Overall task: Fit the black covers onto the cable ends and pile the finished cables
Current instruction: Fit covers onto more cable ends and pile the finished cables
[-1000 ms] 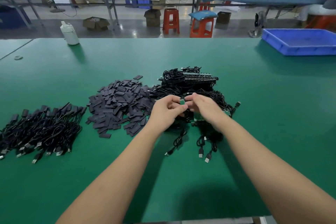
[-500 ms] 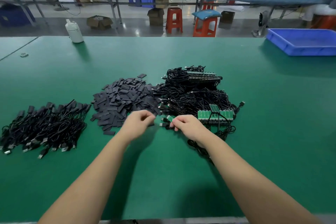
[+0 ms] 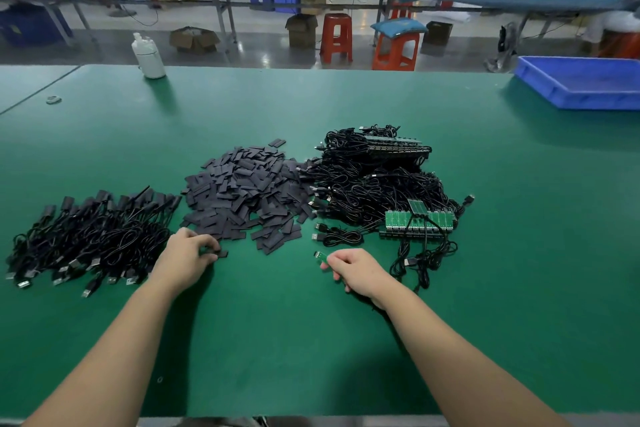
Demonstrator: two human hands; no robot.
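Now my right hand (image 3: 360, 270) pinches the green cable end (image 3: 321, 256), pointing far-left toward my left hand (image 3: 187, 258), whose curled fingers close on a black cover (image 3: 221, 254) at the cover heap's (image 3: 249, 191) near edge on the desk (image 3: 277, 340).

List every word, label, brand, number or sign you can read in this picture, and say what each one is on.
None can be read.
White bottle: no print shows on it.
Green circuit boards: any markings are too small to read.
Cardboard boxes on the far floor: any print is blurred.
Blue tray: plain.
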